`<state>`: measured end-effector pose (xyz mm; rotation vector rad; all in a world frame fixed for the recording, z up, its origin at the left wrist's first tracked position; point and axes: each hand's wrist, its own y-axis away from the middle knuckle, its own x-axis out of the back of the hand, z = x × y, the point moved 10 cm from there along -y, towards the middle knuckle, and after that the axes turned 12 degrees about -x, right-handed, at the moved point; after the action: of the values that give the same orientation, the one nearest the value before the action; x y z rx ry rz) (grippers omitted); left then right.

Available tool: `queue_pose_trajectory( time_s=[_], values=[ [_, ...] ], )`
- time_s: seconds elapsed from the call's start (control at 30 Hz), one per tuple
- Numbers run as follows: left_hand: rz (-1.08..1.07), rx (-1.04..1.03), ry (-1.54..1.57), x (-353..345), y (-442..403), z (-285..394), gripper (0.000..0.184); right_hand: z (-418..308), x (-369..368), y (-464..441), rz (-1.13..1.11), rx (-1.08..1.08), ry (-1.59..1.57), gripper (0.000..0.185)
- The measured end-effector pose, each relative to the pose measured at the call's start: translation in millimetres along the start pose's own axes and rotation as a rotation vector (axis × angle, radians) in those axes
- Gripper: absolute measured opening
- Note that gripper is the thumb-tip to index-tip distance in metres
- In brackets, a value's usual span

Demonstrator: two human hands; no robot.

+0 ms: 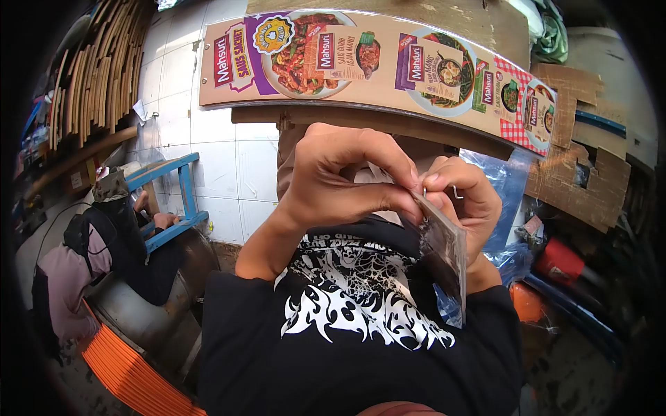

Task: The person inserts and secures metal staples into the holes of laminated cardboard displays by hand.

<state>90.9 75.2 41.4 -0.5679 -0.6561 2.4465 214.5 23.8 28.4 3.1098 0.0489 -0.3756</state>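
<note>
Over the black shirt [361,378], a thin, glossy, brownish panel [447,253] slants nearly edge-on, its top corner pinched narrowly by the left hand [340,173] and right hand [477,201].

Black short-sleeved shirt [333,371], jagged white lettering [368,320], spiderweb print [378,267]

Cluttered workshop around me, I'd say, materials stored all about. Printed food-advert panel [374,73] along near edge of brown worktop [503,28]; torn cardboard [572,191] past its right end. Off worktop's left edge: dense stack of thin brown strips [97,66], blue frame [189,194] by white tiles [215,170]. Ribbed orange material [135,364] at my left.
</note>
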Motion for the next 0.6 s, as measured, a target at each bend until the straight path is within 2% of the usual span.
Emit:
queue_pose_trajectory(
  time_s=[0.1,0.23,0.33,0.43,0.6],
  values=[
    [-0.005,0.167,-0.103,-2.6,-4.7,-12.4,0.026,13.9,14.3,-7.1,-0.046,-0.217,-0.149,0.021],
    [0.136,0.31,-0.015,-2.9,-6.5,-27.7,0.019,28.3,27.0,-14.7,-0.075,-0.281,-0.212,0.026],
    [0.133,0.341,-0.077,-1.3,-5.0,-31.7,0.017,85.2,41.9,-9.0,0.019,-0.553,-0.425,0.023],
    [0.091,0.274,-0.223,2.5,-4.5,-32.3,0.018,95.6,40.7,-9.7,-0.018,-0.63,-0.504,0.022],
    [0.055,0.314,-0.363,6.2,-2.3,-39.6,0.018,105.3,40.5,-11.9,-0.04,-0.689,-0.582,0.02]
  ],
)
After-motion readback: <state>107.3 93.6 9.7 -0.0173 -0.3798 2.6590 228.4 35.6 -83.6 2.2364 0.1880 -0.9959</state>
